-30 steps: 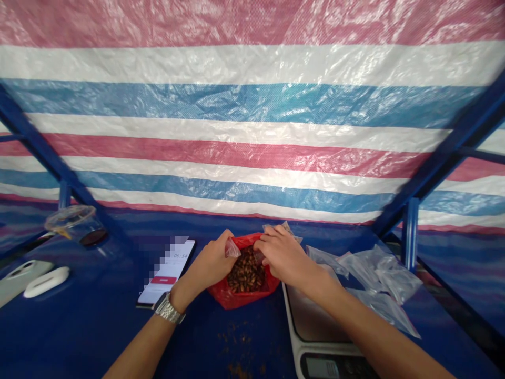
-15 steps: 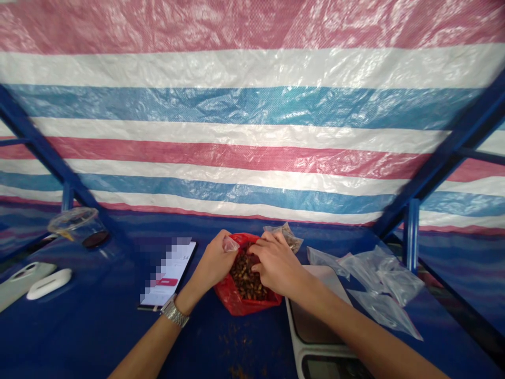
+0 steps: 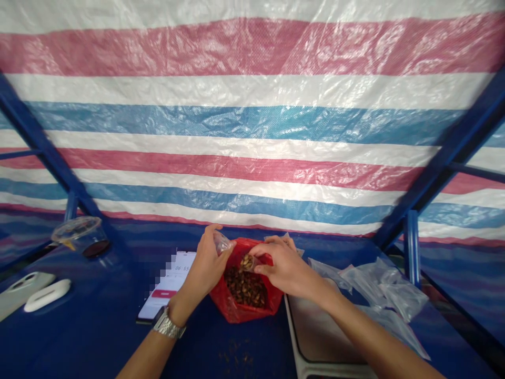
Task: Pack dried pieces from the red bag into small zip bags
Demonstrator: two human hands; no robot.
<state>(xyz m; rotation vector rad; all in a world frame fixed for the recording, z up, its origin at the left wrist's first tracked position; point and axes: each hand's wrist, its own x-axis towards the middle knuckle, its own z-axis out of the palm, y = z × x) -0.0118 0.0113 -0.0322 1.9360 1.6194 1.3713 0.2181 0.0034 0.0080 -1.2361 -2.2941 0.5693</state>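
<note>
A red plastic bag (image 3: 236, 311) stands with its mouth wide, part filled with small brown dried pieces (image 3: 246, 289); their exact kind is hard to tell. At the bag's left rim, my left hand (image 3: 209, 263) is closed on a crumpled clear plastic bag (image 3: 223, 243). My right hand (image 3: 282, 263) reaches in from the right, its fingers closed round a small clump of lighter brown pieces (image 3: 247, 261) above the heap. Behind the right hand, partly hidden, lies a small clear bag (image 3: 299, 251).
A scale (image 3: 323, 331) sits under my right forearm. Several clear zip bags (image 3: 371, 281) lie to its right. On the left are a phone with a timer (image 3: 168, 295), another phone (image 3: 33, 287), a white case (image 3: 47, 296) and a plastic cup (image 3: 81, 234). A striped sheet (image 3: 252, 121) hangs behind.
My right hand has lifted from the heap with a clump of pieces in its fingers. The left hand has shifted slightly left, showing more of the clear bag. The view has tilted up slightly.
</note>
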